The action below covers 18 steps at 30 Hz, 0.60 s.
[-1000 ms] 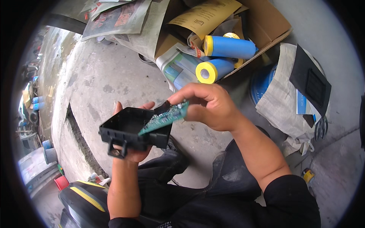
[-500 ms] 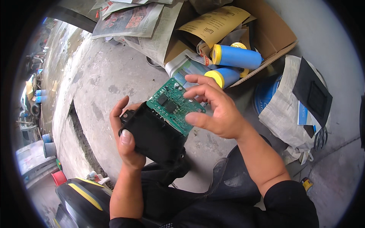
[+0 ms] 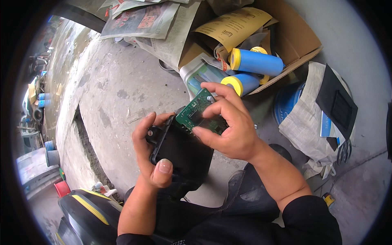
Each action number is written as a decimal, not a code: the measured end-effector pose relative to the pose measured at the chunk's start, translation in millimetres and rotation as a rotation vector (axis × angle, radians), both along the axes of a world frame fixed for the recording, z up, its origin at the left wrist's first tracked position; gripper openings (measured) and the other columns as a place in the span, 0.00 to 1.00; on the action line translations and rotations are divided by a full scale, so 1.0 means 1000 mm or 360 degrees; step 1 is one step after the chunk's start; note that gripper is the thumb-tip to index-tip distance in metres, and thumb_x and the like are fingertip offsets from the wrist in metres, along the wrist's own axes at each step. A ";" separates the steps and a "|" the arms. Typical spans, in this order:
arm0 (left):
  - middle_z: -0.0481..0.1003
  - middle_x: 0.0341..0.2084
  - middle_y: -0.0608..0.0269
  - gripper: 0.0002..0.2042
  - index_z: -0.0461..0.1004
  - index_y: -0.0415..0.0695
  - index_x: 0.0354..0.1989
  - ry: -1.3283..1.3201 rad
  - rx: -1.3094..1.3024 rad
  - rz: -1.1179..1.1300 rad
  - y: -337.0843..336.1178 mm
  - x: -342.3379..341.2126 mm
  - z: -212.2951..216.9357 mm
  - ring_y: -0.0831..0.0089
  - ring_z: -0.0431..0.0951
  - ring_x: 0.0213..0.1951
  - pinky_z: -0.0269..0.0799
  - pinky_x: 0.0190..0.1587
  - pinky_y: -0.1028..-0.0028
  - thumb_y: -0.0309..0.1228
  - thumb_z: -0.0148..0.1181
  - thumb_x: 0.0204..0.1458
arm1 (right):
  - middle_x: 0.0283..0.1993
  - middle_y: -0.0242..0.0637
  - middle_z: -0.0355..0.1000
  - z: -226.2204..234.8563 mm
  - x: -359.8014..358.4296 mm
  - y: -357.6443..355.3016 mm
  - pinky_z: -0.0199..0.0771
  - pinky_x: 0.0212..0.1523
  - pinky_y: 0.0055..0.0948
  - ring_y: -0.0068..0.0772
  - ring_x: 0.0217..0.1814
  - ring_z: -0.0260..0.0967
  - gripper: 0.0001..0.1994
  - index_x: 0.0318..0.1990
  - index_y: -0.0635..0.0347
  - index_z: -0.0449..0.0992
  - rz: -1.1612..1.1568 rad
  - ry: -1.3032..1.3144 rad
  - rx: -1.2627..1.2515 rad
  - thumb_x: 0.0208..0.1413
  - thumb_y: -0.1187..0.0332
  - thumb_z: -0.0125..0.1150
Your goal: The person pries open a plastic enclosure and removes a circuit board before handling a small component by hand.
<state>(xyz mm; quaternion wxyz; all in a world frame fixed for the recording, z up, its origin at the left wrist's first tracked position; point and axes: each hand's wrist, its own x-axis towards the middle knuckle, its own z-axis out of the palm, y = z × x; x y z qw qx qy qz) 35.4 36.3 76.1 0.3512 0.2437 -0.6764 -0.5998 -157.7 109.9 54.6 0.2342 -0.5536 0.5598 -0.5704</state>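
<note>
My left hand [image 3: 152, 157] grips a black plastic housing [image 3: 183, 153] by its left side, the thumb on the near edge and the fingers behind. A green circuit board [image 3: 192, 112] with small components sticks out at the housing's far end. My right hand [image 3: 230, 122] closes on this board, with the thumb on its near face and the fingers curled over the far edge and the right part. Those fingers cover much of the board's right half. How deep the board sits inside the housing is hidden.
An open cardboard box [image 3: 300, 34] ahead holds blue rolls [image 3: 259, 63] with yellow ends and papers. Newspapers [image 3: 141, 20] lie at the far left of it. To the right stands a blue bucket [image 3: 281, 104] partly under paper. A black-and-yellow object [image 3: 87, 208] is at lower left.
The housing has tilted and shifted right. My right hand has gone from loosely touching the board to gripping it, and the board is tilted, showing less of its face.
</note>
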 end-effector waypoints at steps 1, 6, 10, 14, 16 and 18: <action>0.63 0.53 0.36 0.42 0.47 0.36 0.66 -0.0008 -0.0035 -0.0016 0.000 0.001 -0.001 0.56 0.69 0.53 0.64 0.57 0.61 0.51 0.57 0.50 | 0.59 0.53 0.60 -0.001 0.000 0.000 0.66 0.56 0.38 0.50 0.59 0.63 0.15 0.33 0.62 0.70 0.0002 -0.0042 0.0000 0.43 0.70 0.72; 0.64 0.53 0.36 0.42 0.46 0.35 0.66 -0.0010 -0.0052 -0.0051 0.000 0.001 -0.002 0.56 0.69 0.52 0.64 0.57 0.61 0.50 0.56 0.51 | 0.58 0.53 0.62 -0.002 -0.001 0.000 0.68 0.54 0.36 0.49 0.57 0.65 0.14 0.32 0.63 0.70 -0.0029 0.0000 -0.0042 0.41 0.71 0.72; 0.64 0.55 0.36 0.41 0.46 0.35 0.66 -0.0008 0.0092 -0.0066 0.000 -0.003 0.001 0.55 0.69 0.54 0.63 0.59 0.60 0.47 0.57 0.51 | 0.57 0.51 0.65 -0.002 -0.002 0.001 0.65 0.57 0.36 0.45 0.56 0.66 0.14 0.31 0.61 0.71 -0.0081 -0.0136 -0.0003 0.38 0.73 0.73; 0.62 0.59 0.39 0.40 0.48 0.35 0.66 -0.0149 0.0280 -0.0077 -0.004 -0.003 0.009 0.57 0.68 0.57 0.62 0.61 0.61 0.44 0.58 0.49 | 0.57 0.50 0.65 -0.002 -0.005 0.001 0.65 0.57 0.36 0.44 0.58 0.66 0.14 0.31 0.61 0.72 -0.0082 -0.0119 0.0043 0.38 0.72 0.74; 0.62 0.60 0.41 0.39 0.50 0.35 0.66 -0.0227 0.0312 -0.0100 -0.006 -0.003 0.012 0.58 0.67 0.58 0.61 0.62 0.62 0.42 0.59 0.48 | 0.57 0.49 0.65 -0.001 -0.006 0.002 0.66 0.56 0.35 0.44 0.58 0.66 0.15 0.31 0.61 0.73 -0.0076 -0.0079 0.0063 0.38 0.72 0.75; 0.64 0.59 0.44 0.38 0.54 0.35 0.65 -0.0247 0.0410 -0.0113 -0.008 -0.001 0.012 0.60 0.68 0.57 0.61 0.61 0.64 0.42 0.60 0.48 | 0.58 0.49 0.65 0.000 -0.007 0.003 0.66 0.55 0.35 0.44 0.57 0.66 0.15 0.31 0.61 0.73 -0.0068 -0.0039 0.0080 0.37 0.72 0.75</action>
